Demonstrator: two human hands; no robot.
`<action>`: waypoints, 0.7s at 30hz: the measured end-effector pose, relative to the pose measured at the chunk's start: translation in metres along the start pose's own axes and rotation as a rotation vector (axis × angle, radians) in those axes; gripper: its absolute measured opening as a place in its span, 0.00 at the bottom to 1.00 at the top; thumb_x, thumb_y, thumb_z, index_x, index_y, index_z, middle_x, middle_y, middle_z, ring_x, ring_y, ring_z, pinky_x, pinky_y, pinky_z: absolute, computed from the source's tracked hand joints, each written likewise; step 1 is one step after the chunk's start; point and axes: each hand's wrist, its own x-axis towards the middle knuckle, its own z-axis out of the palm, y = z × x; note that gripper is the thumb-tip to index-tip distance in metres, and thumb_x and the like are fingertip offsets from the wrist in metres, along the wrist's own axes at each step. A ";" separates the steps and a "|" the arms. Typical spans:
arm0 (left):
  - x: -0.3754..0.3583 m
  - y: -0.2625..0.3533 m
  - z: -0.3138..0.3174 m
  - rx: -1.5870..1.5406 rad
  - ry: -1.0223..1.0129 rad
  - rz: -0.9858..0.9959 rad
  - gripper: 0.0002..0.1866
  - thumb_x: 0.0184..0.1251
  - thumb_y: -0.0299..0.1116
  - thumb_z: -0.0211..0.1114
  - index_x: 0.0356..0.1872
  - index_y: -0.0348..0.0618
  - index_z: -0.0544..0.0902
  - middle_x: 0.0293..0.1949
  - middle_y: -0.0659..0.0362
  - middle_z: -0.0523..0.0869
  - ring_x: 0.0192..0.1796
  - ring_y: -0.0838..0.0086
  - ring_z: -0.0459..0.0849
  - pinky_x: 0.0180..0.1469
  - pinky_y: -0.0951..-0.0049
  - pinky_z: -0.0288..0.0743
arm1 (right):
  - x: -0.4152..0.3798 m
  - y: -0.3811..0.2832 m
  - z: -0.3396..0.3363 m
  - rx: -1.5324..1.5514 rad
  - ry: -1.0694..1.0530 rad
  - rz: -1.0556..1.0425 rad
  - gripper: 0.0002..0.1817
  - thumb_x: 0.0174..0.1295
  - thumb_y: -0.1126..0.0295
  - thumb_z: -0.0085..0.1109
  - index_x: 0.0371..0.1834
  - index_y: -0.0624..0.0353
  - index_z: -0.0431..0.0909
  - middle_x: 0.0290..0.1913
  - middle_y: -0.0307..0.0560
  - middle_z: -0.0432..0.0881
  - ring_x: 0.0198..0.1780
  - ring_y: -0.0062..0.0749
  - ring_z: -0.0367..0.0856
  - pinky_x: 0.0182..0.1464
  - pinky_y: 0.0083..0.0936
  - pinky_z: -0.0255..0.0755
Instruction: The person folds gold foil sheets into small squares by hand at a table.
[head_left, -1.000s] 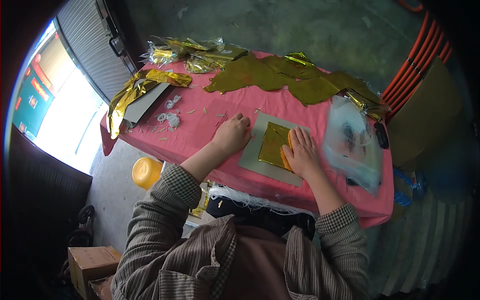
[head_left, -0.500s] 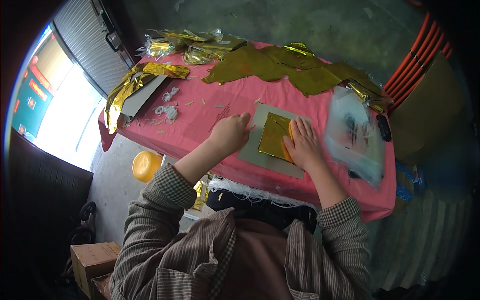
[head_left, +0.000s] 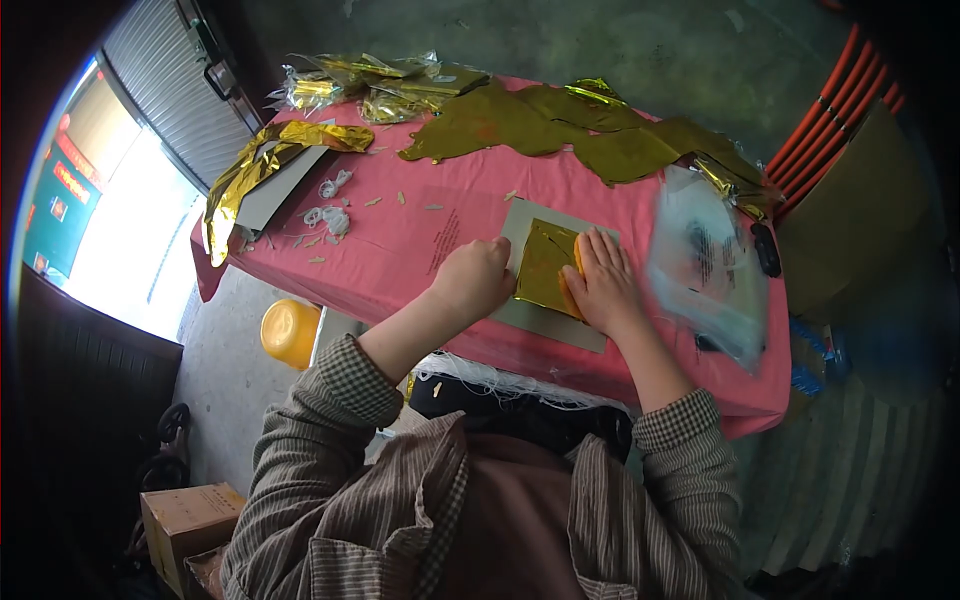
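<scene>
The right hand (head_left: pixel 603 283) lies flat, fingers spread, pressing an orange pad (head_left: pixel 573 290) onto the folded gold foil (head_left: pixel 546 268). The left hand (head_left: pixel 475 275) is curled at the foil's left edge; whether it pinches it I cannot tell. The foil sits on a grey card (head_left: pixel 528 318) on the pink table (head_left: pixel 400 250). Far across lie loose gold sheets (head_left: pixel 560 130); right, a plastic bag (head_left: pixel 705 270). Bare concrete floor (head_left: pixel 600 40) lies beyond, a bright doorway (head_left: pixel 120 240) left.

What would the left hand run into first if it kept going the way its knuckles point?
Probably the folded gold foil square: the left hand sits at its edge on the grey board, fist pointing toward the right hand beyond. Depth is uncertain.
</scene>
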 end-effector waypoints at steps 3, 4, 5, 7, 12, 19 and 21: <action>-0.001 0.004 0.003 0.030 0.010 -0.001 0.09 0.52 0.33 0.56 0.27 0.36 0.74 0.20 0.45 0.80 0.26 0.51 0.81 0.32 0.55 0.76 | 0.000 -0.001 -0.001 -0.001 -0.004 0.000 0.34 0.66 0.51 0.40 0.68 0.65 0.55 0.70 0.56 0.55 0.73 0.43 0.49 0.71 0.39 0.43; -0.002 0.005 0.003 0.059 0.018 -0.012 0.09 0.52 0.33 0.56 0.26 0.36 0.73 0.19 0.45 0.80 0.25 0.51 0.81 0.30 0.56 0.76 | 0.000 -0.001 -0.002 -0.003 -0.006 0.001 0.34 0.66 0.51 0.40 0.68 0.65 0.55 0.70 0.56 0.55 0.73 0.43 0.49 0.71 0.39 0.43; -0.002 0.006 0.002 0.058 0.018 -0.011 0.09 0.52 0.33 0.56 0.26 0.36 0.73 0.19 0.45 0.80 0.25 0.51 0.81 0.30 0.56 0.76 | 0.000 -0.001 -0.002 -0.004 -0.006 0.002 0.34 0.66 0.51 0.40 0.68 0.65 0.55 0.70 0.56 0.55 0.73 0.43 0.49 0.71 0.39 0.43; -0.003 0.008 0.000 0.072 0.050 0.005 0.08 0.52 0.32 0.56 0.26 0.36 0.71 0.19 0.46 0.79 0.23 0.52 0.81 0.29 0.57 0.76 | -0.001 0.000 0.000 -0.010 -0.009 0.005 0.34 0.66 0.51 0.40 0.68 0.65 0.55 0.71 0.55 0.55 0.73 0.42 0.48 0.71 0.39 0.42; 0.000 0.010 0.010 0.055 0.114 0.093 0.08 0.54 0.32 0.55 0.26 0.36 0.70 0.20 0.46 0.80 0.24 0.53 0.81 0.28 0.57 0.76 | 0.001 -0.001 -0.001 -0.012 -0.022 0.016 0.34 0.67 0.51 0.40 0.68 0.65 0.54 0.71 0.55 0.54 0.73 0.42 0.48 0.72 0.39 0.42; -0.001 0.009 0.007 0.125 -0.033 0.237 0.14 0.57 0.35 0.56 0.42 0.38 0.75 0.25 0.50 0.81 0.28 0.57 0.83 0.30 0.60 0.77 | 0.000 -0.002 -0.001 0.011 -0.032 0.021 0.34 0.67 0.51 0.40 0.68 0.65 0.54 0.71 0.56 0.53 0.73 0.43 0.47 0.72 0.40 0.41; 0.000 0.006 0.007 0.143 -0.043 0.293 0.16 0.57 0.35 0.56 0.47 0.41 0.75 0.28 0.50 0.82 0.29 0.58 0.83 0.30 0.61 0.77 | 0.000 0.000 0.001 0.008 -0.030 0.029 0.34 0.67 0.51 0.40 0.68 0.65 0.54 0.71 0.56 0.53 0.73 0.44 0.47 0.72 0.40 0.40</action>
